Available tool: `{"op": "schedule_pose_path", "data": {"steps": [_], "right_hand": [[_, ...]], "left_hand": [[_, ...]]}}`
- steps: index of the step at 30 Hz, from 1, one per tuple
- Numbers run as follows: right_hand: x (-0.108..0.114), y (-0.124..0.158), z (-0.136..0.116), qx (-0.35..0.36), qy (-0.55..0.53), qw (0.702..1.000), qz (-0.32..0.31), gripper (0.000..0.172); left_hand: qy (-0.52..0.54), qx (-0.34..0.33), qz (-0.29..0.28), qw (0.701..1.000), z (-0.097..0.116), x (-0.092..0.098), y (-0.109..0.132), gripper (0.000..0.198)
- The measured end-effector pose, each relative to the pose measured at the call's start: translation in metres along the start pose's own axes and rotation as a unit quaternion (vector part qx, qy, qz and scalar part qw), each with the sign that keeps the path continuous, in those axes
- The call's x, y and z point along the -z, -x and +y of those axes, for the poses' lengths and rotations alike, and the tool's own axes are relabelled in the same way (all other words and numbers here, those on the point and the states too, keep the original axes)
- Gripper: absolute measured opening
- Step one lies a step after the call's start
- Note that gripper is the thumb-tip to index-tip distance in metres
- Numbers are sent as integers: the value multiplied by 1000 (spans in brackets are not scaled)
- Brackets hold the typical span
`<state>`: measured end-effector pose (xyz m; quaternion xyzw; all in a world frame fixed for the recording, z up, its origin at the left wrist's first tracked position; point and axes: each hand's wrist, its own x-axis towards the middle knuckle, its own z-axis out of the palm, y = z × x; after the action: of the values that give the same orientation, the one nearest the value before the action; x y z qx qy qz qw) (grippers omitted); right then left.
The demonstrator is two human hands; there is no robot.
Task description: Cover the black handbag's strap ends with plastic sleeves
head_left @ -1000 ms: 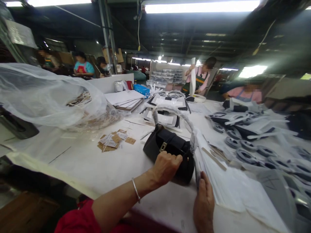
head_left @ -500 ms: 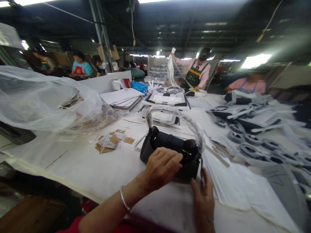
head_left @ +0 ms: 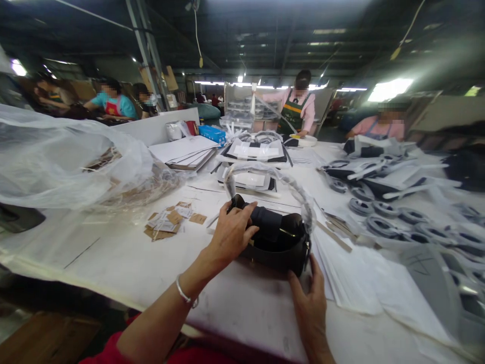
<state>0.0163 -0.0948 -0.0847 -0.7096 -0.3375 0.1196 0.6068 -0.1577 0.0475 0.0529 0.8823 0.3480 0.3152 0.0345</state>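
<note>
A black handbag (head_left: 271,255) stands upright on the white table in front of me, its top gaping. The arched handle (head_left: 293,187) is wrapped in clear plastic and rises behind the opening. My left hand (head_left: 231,232) grips the bag's left end from above, thumb and forefinger apart over the opening; its palm hides that end. At the lower right corner, my right hand (head_left: 308,298) has its thumb in front and its fingers along the side.
Cardboard and paper tags (head_left: 170,220) lie left of the bag, near a clear plastic bag (head_left: 125,177). White sheets (head_left: 364,283) and wrapped grey-and-black parts (head_left: 382,217) cover the right side. White boards (head_left: 185,151) lie farther back. A co-worker (head_left: 297,108) stands across the table.
My left hand has moved left from the middle of the handbag's front to its left end, its fingers more spread. My right hand stays at the right corner. The view has shifted slightly.
</note>
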Motion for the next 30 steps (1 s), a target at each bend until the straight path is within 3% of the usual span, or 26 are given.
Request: {"op": "schedule_pose_path", "data": {"steps": [4, 7, 12, 15, 18, 21, 24, 27, 30], "right_hand": [[0, -1, 0, -6, -9, 1000, -1, 82], [0, -1, 1, -1, -12, 1000, -3, 83], [0, -2, 3, 7, -13, 1000, -3, 83], [-1, -2, 2, 36, 5, 999, 6, 83], [-1, 1, -2, 124, 54, 990, 31, 79], [1, 8, -11, 271, 106, 955, 56, 68], [3, 13, -29, 399, 147, 904, 31, 64], [2, 5, -55, 456, 185, 870, -20, 58], [-4, -16, -82, 478, 242, 839, -94, 43]], "left_hand": [[-76, -21, 30, 996, 0, 5, 1, 49], [-165, -20, -10, 986, -1, 5, 0, 52], [-223, -16, -78, 972, -4, 0, -10, 59], [-193, 25, -76, 978, -7, -1, -17, 65], [-61, 101, -23, 993, -10, 1, -18, 60], [90, 151, 7, 984, -15, 5, -13, 51], [131, 103, -30, 986, -18, 9, -7, 49], [-3, 25, -46, 999, -16, 7, -6, 47], [-134, 4, -16, 991, -12, 3, -12, 28]]}}
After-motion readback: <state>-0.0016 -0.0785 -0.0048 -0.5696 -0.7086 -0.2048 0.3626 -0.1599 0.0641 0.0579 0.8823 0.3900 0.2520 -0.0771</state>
